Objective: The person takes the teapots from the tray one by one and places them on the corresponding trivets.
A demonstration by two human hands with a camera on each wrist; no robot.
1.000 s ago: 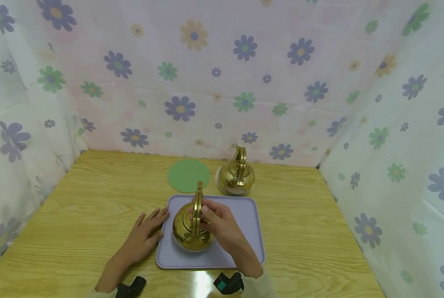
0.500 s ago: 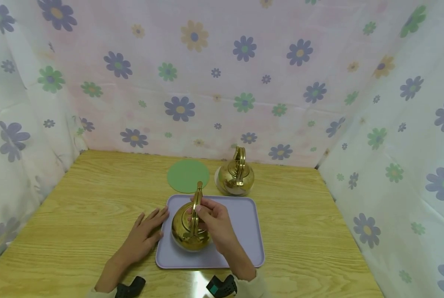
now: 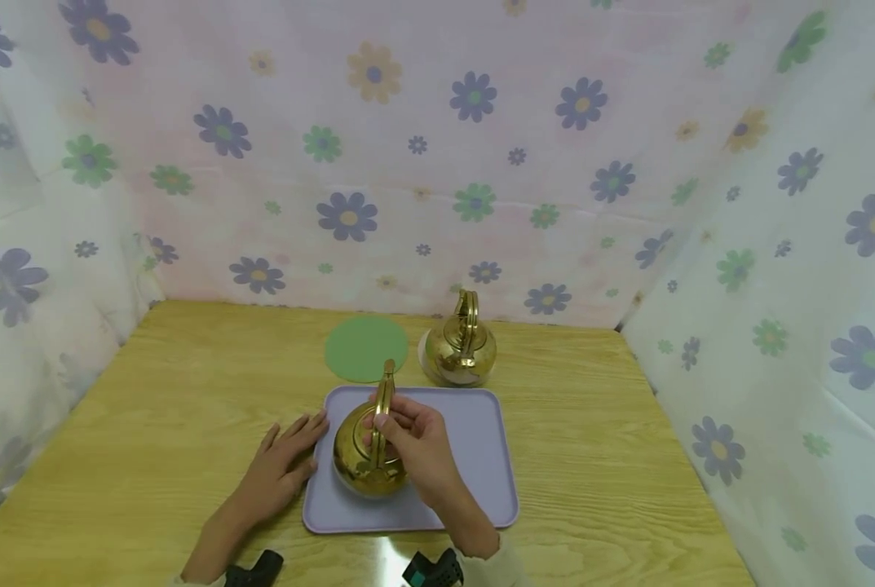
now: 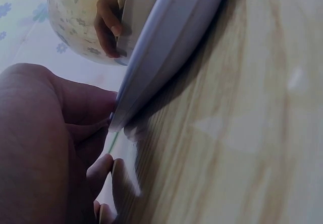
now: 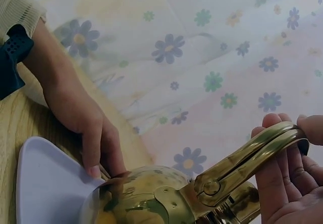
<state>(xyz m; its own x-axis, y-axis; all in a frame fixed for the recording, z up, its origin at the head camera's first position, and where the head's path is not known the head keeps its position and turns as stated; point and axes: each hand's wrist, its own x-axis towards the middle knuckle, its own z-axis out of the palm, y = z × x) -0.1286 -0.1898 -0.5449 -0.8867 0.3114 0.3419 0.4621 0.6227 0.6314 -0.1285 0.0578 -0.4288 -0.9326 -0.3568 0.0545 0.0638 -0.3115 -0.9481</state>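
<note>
Two brass kettles on show: the near kettle point(image 3: 367, 456) sits on the left half of a lilac tray point(image 3: 481, 432), and the right hand point(image 3: 415, 444) curls its fingers point(image 5: 275, 176) round its upright handle point(image 3: 382, 408), thumb on top. Left hand point(image 3: 279, 469) lies flat on the tabletop point(image 3: 151, 424), fingers spread, tips touching the tray's left edge. Beyond the tray, a green round mat point(image 3: 366, 348) and the second kettle point(image 3: 461, 346) stand side by side. Flowered sheeting point(image 3: 422, 147) walls in the wood-grain tabletop on three sides.
</note>
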